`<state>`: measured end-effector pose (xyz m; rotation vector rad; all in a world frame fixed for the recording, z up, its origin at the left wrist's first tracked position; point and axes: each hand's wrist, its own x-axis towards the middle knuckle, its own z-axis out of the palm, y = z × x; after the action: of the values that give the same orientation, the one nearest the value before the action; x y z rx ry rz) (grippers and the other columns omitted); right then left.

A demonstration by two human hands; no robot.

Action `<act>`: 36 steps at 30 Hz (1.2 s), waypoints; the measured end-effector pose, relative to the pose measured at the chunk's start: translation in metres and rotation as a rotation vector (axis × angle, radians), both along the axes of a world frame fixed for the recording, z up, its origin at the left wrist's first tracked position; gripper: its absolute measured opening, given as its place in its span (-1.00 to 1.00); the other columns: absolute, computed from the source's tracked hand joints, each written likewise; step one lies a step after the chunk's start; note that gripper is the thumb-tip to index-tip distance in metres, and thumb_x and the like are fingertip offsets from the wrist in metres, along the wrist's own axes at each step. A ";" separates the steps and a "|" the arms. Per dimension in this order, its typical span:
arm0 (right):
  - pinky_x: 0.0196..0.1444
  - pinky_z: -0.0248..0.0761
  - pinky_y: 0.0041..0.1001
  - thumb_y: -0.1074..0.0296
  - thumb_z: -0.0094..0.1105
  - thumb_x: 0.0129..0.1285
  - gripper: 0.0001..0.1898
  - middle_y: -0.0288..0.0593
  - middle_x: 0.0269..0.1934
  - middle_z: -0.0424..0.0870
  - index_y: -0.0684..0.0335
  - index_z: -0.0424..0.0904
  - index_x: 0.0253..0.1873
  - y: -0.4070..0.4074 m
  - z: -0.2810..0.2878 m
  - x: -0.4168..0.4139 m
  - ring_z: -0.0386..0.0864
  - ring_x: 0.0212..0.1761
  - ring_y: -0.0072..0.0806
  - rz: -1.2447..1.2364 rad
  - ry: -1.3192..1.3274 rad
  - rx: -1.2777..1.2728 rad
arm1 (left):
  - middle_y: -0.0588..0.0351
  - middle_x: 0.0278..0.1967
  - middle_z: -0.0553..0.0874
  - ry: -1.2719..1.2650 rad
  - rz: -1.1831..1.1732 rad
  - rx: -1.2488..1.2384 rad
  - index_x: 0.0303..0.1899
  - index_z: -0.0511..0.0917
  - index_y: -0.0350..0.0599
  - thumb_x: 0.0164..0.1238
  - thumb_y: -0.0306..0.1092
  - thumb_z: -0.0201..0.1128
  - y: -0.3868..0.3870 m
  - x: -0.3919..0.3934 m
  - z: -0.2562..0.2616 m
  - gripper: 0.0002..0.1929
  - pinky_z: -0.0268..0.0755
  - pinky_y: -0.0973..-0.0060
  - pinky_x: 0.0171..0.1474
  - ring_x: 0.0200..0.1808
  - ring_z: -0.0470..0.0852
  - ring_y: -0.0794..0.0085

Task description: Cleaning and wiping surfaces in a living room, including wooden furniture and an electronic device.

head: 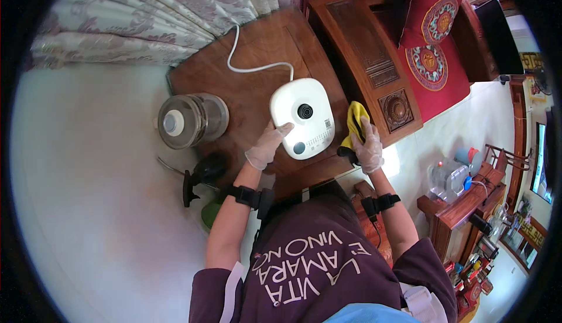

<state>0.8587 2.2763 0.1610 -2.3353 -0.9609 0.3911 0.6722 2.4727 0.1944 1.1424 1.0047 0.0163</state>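
A white electric kettle base [290, 103] with a black round connector [305, 111] in its middle is on or just over the brown wooden table. My left hand [268, 144], in a clear thin glove, grips its near left edge, thumb on top and the other fingers mostly hidden. A white cord [259, 69] runs from the base's far side towards the curtain. To the right of the base, my gloved right hand [369, 147] holds a bunched yellow cloth [356, 118] with dark parts, beside the table's right edge.
A glass kettle [193, 121] with a lid stands at the table's left side. Near it is a black object with a handle [206, 171], partly hidden. A carved wooden chair [373, 59] with red cushions [439, 68] adjoins the table on the right. Patterned curtains [145, 11] hang behind.
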 end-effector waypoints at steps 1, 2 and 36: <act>-0.11 0.39 -0.29 0.35 0.16 0.10 -0.50 0.08 -0.09 0.45 0.11 0.28 0.17 0.004 -0.005 0.005 0.46 -0.11 -0.07 0.054 -0.025 0.008 | 0.09 -0.03 0.52 0.016 -0.003 -0.009 0.14 0.30 -0.21 0.29 -0.19 0.11 -0.002 0.001 -0.012 -0.54 0.37 0.46 -0.02 -0.05 0.50 0.44; -0.06 0.36 -0.28 0.28 0.20 0.06 -0.42 0.11 -0.01 0.41 0.06 0.23 0.22 0.006 -0.009 0.011 0.44 -0.06 -0.05 0.113 0.013 -0.112 | 0.10 -0.03 0.52 -0.015 0.047 -0.123 0.13 0.31 -0.20 0.29 -0.18 0.11 -0.004 0.000 -0.026 -0.55 0.36 0.46 -0.02 -0.06 0.50 0.45; -0.05 0.33 -0.31 0.31 0.17 -0.03 -0.40 0.01 0.04 0.38 -0.15 0.33 0.21 0.181 0.009 0.010 0.42 -0.10 -0.10 0.742 -0.257 -0.440 | -0.29 0.30 0.01 0.399 -0.631 0.998 0.26 -0.03 -0.42 -0.40 0.15 0.42 -0.055 0.025 -0.039 0.19 -0.29 0.15 0.37 0.37 -0.11 -0.04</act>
<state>0.8682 2.4576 0.1702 -2.3543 -2.0485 0.6491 0.6971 2.4177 0.1554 2.4196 0.9427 -0.2483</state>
